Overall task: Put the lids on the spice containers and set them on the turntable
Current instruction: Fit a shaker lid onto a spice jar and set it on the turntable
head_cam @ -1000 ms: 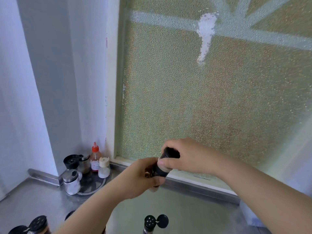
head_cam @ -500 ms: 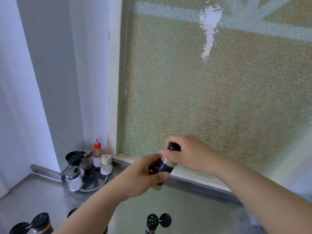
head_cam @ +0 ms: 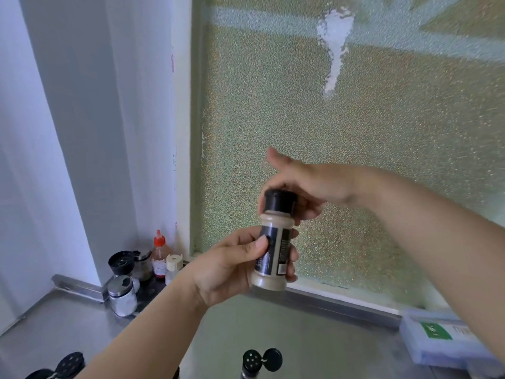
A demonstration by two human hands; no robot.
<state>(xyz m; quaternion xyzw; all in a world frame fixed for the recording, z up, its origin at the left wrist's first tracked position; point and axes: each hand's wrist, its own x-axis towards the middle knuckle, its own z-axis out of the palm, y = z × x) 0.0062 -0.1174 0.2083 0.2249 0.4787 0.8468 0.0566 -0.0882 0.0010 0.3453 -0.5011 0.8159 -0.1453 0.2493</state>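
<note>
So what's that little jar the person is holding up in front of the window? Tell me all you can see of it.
The spice jar is a small, clear-looking plastic cylinder filled with pale beige powder, wrapped in a dark label with print too small to read. A black lid sits on top, closed. The jar is held nearly upright, tipped slightly, in the air before the frosted window. The left hand grips its body. The right hand is behind the lid, fingers loose; whether they touch it is unclear.
</note>
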